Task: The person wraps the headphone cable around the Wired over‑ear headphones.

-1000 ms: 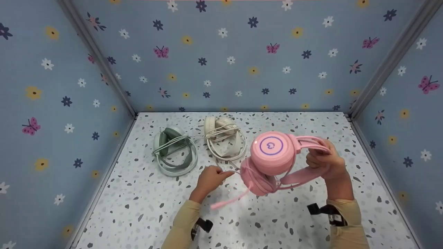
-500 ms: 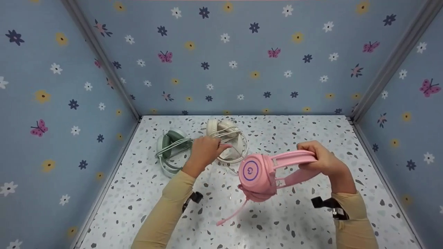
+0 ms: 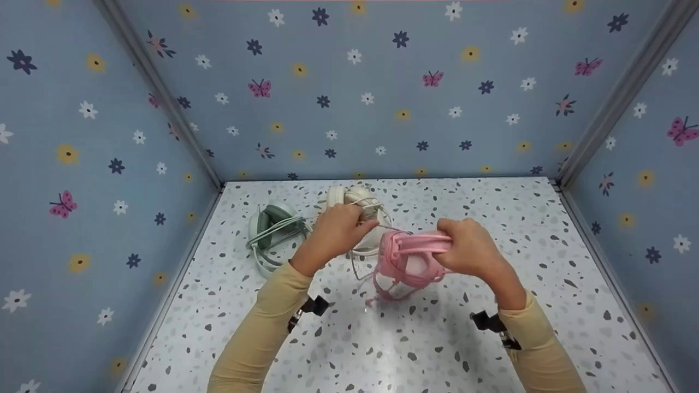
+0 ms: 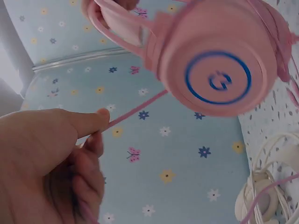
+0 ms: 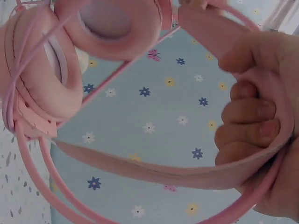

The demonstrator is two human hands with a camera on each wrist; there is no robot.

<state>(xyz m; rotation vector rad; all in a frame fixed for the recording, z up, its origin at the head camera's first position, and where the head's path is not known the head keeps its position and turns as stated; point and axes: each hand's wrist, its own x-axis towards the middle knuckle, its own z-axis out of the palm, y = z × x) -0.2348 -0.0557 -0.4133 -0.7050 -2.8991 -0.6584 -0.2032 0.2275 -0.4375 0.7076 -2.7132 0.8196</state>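
Note:
Pink headphones [image 3: 407,265] with a thin microphone boom hang over the table, their headband gripped by my right hand [image 3: 469,245]. In the right wrist view the fingers curl around the padded band [image 5: 163,172], and a cable runs across the ear cushions [image 5: 51,70]. Thumb and fingers of my left hand [image 3: 333,234] pinch the pink cable [image 4: 138,109], which stretches taut to the ear cup [image 4: 219,60] with its blue ring logo. Behind the left hand lie white headphones [image 3: 374,237], partly hidden by it.
Green and white headphones [image 3: 270,229] with a wound cable lie at the left on the speckled white table [image 3: 382,349]. Blue flowered panels [image 3: 404,87] enclose the table at the back and both sides.
My left hand has moved forward and up, pulling the pink cable along. The right hand has shifted left with the pink headphones, whose ear cups have turned and come nearer the left hand.

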